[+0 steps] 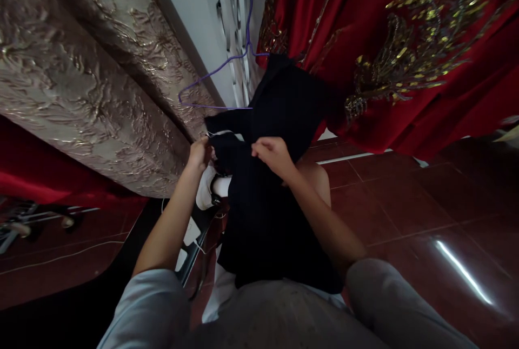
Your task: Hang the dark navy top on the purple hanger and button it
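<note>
Farthest to the left of our left hand [199, 154] we see a strip of red cloth [60, 170], and next to it the cream-and-gold textured fabric [101, 94] hangs just beside and beyond that hand. Nearer to us than the left hand, below it, lies a white box [192, 231] with a cable. Our left fingers are pinched on the left edge of the dark garment [275, 219], where a thin white strip [227, 133] runs from the fingertips toward the right hand. A white shoe [206, 189] shows just below the left hand. Beyond both hands is a purple hanger [214, 70], its left arm bare and its right end meeting the garment, with pale metal rails [239, 30] behind it. The garment hangs between our hands and spreads down over our lap. Our right hand [273, 154] is curled closed, fingertips against the garment's front; whether they pinch a fold, we cannot tell. Beyond and right of it hangs red satin [324, 13] with gold sequins, above reddish floor tiles [385, 192].
</note>
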`<action>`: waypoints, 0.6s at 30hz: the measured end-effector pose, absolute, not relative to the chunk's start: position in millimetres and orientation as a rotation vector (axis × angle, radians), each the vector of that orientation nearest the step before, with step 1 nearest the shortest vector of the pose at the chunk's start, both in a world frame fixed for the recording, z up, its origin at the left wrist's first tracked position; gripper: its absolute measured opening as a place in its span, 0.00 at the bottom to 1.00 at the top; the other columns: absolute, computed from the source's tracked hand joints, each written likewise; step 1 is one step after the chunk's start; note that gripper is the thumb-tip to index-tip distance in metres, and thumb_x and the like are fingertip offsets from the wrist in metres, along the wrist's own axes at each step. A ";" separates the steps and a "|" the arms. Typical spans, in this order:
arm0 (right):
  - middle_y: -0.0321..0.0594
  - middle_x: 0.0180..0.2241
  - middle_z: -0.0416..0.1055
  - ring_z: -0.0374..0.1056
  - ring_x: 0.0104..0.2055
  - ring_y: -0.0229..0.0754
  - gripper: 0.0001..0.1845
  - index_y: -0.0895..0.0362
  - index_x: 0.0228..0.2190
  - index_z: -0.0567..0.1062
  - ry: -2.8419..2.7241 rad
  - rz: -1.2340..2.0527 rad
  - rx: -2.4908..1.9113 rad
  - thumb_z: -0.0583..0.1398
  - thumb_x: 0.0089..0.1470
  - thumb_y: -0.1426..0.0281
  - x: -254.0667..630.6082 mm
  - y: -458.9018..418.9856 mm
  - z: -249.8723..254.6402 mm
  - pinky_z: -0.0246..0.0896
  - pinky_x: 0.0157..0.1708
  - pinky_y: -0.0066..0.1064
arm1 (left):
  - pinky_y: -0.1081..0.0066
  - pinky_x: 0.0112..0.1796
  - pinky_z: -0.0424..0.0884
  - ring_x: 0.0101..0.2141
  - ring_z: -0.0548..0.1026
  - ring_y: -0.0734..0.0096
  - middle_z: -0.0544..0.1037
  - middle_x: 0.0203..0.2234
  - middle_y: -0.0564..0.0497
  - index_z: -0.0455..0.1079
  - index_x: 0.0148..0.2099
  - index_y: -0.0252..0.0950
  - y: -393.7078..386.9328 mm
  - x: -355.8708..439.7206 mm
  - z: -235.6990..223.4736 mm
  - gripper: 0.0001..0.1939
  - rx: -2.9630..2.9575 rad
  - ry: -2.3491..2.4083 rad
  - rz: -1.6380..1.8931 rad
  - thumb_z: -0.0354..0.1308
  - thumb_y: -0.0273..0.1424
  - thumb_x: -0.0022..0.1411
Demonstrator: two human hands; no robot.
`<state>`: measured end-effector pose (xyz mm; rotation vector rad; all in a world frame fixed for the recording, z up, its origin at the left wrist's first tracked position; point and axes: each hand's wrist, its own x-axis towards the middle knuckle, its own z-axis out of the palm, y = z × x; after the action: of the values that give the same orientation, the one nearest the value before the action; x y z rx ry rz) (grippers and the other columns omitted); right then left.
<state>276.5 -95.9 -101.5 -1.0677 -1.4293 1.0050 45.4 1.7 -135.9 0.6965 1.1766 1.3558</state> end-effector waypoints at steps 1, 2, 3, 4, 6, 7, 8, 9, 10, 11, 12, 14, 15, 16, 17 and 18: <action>0.32 0.18 0.61 0.54 0.21 0.32 0.16 0.57 0.19 0.71 -1.321 1.038 -1.088 0.60 0.55 0.64 284.4 -105.0 -110.7 0.48 0.25 0.28 | 0.76 0.28 0.72 0.21 0.72 0.75 0.71 0.19 0.55 0.66 0.33 0.33 -6.5 46.9 -140.2 0.09 0.763 1.190 1.326 0.63 0.28 0.63; 0.31 0.18 0.60 0.54 0.21 0.33 0.17 0.57 0.20 0.71 -1.212 1.025 -1.122 0.60 0.56 0.62 292.0 -113.7 -118.2 0.48 0.25 0.28 | 0.75 0.29 0.74 0.23 0.74 0.75 0.72 0.21 0.55 0.68 0.33 0.33 -13.8 48.5 -141.2 0.09 0.823 1.192 1.310 0.65 0.28 0.62; 0.31 0.19 0.60 0.54 0.22 0.33 0.17 0.57 0.21 0.70 -1.128 0.969 -1.160 0.62 0.56 0.60 298.6 -120.7 -123.2 0.49 0.25 0.29 | 0.75 0.32 0.75 0.25 0.75 0.75 0.74 0.23 0.54 0.69 0.33 0.33 -20.3 50.7 -138.8 0.09 0.883 1.173 1.303 0.67 0.29 0.60; 0.32 0.22 0.62 0.56 0.24 0.34 0.16 0.56 0.23 0.71 -1.088 0.883 -1.194 0.64 0.55 0.59 303.3 -125.5 -125.0 0.51 0.26 0.29 | 0.74 0.36 0.76 0.28 0.76 0.74 0.76 0.26 0.53 0.71 0.34 0.33 -26.2 54.0 -133.2 0.10 0.979 1.132 1.298 0.69 0.30 0.59; 0.37 0.32 0.71 0.63 0.31 0.37 0.16 0.56 0.33 0.74 -1.175 0.703 -1.233 0.68 0.51 0.58 305.5 -126.9 -118.9 0.59 0.33 0.31 | 0.72 0.42 0.76 0.33 0.77 0.73 0.76 0.31 0.52 0.74 0.36 0.34 -37.3 65.2 -113.4 0.11 1.264 0.998 1.271 0.70 0.35 0.60; 0.40 0.39 0.73 0.66 0.37 0.41 0.21 0.55 0.39 0.75 -1.285 0.641 -1.238 0.71 0.47 0.58 302.9 -124.0 -111.7 0.63 0.39 0.34 | 0.70 0.44 0.76 0.35 0.77 0.71 0.77 0.33 0.52 0.75 0.38 0.35 -43.1 73.1 -100.4 0.11 1.436 0.920 1.256 0.69 0.38 0.61; 0.43 0.44 0.74 0.68 0.43 0.44 0.27 0.55 0.44 0.75 -1.411 0.618 -1.230 0.72 0.44 0.57 298.3 -119.8 -102.7 0.64 0.45 0.37 | 0.69 0.46 0.75 0.37 0.77 0.70 0.77 0.34 0.51 0.76 0.39 0.36 -49.2 81.8 -86.5 0.12 1.611 0.848 1.250 0.68 0.40 0.63; 0.45 0.48 0.74 0.68 0.48 0.48 0.30 0.56 0.47 0.75 -1.533 0.642 -1.200 0.73 0.44 0.57 292.1 -115.3 -92.9 0.64 0.49 0.39 | 0.67 0.48 0.74 0.40 0.77 0.67 0.77 0.37 0.50 0.76 0.40 0.36 -55.2 90.9 -72.6 0.13 1.772 0.791 1.259 0.67 0.42 0.64; 0.46 0.48 0.74 0.69 0.50 0.50 0.30 0.56 0.48 0.75 -1.623 0.705 -1.155 0.72 0.46 0.57 285.2 -111.4 -83.0 0.64 0.52 0.41 | 0.64 0.51 0.73 0.44 0.76 0.65 0.77 0.40 0.48 0.77 0.40 0.37 -60.9 99.4 -60.0 0.13 1.899 0.756 1.287 0.67 0.43 0.64; 0.46 0.46 0.75 0.70 0.50 0.50 0.26 0.57 0.46 0.75 -1.673 0.796 -1.108 0.69 0.50 0.57 278.5 -109.1 -73.9 0.65 0.52 0.41 | 0.62 0.54 0.71 0.48 0.75 0.62 0.77 0.44 0.47 0.77 0.40 0.37 -65.7 106.8 -49.7 0.14 1.997 0.730 1.325 0.66 0.43 0.65; 0.45 0.43 0.76 0.71 0.48 0.49 0.20 0.58 0.43 0.76 -1.689 0.906 -1.072 0.66 0.54 0.58 272.7 -108.6 -66.0 0.66 0.50 0.41 | 0.61 0.57 0.69 0.52 0.74 0.61 0.76 0.47 0.46 0.76 0.41 0.37 -69.0 112.3 -42.5 0.15 2.068 0.709 1.342 0.65 0.44 0.66; 0.42 0.36 0.76 0.72 0.41 0.46 0.13 0.59 0.37 0.76 -1.619 1.130 -1.061 0.61 0.59 0.61 267.2 -112.8 -54.7 0.69 0.44 0.37 | 0.60 0.58 0.67 0.54 0.73 0.61 0.76 0.50 0.44 0.75 0.45 0.38 -70.2 115.7 -39.5 0.18 2.122 0.679 1.262 0.55 0.48 0.72; 0.41 0.33 0.75 0.72 0.38 0.45 0.11 0.59 0.36 0.76 -1.546 1.244 -1.088 0.60 0.58 0.63 268.4 -116.6 -50.9 0.69 0.40 0.36 | 0.60 0.57 0.69 0.51 0.75 0.61 0.77 0.47 0.44 0.74 0.45 0.37 -68.0 113.2 -43.6 0.22 2.133 0.674 1.160 0.49 0.49 0.74; 0.40 0.31 0.75 0.72 0.36 0.44 0.11 0.58 0.36 0.76 -1.475 1.364 -1.120 0.61 0.57 0.63 272.5 -120.5 -47.9 0.69 0.37 0.35 | 0.60 0.55 0.70 0.47 0.76 0.61 0.78 0.41 0.45 0.74 0.43 0.36 -64.3 107.8 -50.8 0.26 2.154 0.677 1.032 0.44 0.50 0.75; 0.39 0.31 0.75 0.72 0.35 0.44 0.11 0.58 0.36 0.76 -1.427 1.480 -1.142 0.63 0.55 0.64 279.0 -123.7 -45.1 0.70 0.34 0.34 | 0.59 0.55 0.70 0.43 0.77 0.60 0.78 0.35 0.45 0.74 0.39 0.36 -59.6 100.0 -60.2 0.29 2.192 0.689 0.886 0.42 0.51 0.75; 0.40 0.30 0.75 0.72 0.34 0.44 0.11 0.58 0.37 0.77 -1.403 1.562 -1.154 0.65 0.52 0.64 287.6 -125.7 -42.2 0.70 0.32 0.33 | 0.58 0.56 0.69 0.39 0.77 0.60 0.77 0.30 0.47 0.74 0.34 0.36 -54.7 90.1 -70.7 0.30 2.240 0.702 0.734 0.43 0.52 0.75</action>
<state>287.6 -125.7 -42.2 -1.1538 -1.4031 1.5624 90.1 -54.7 -70.7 2.2403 0.7019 0.7343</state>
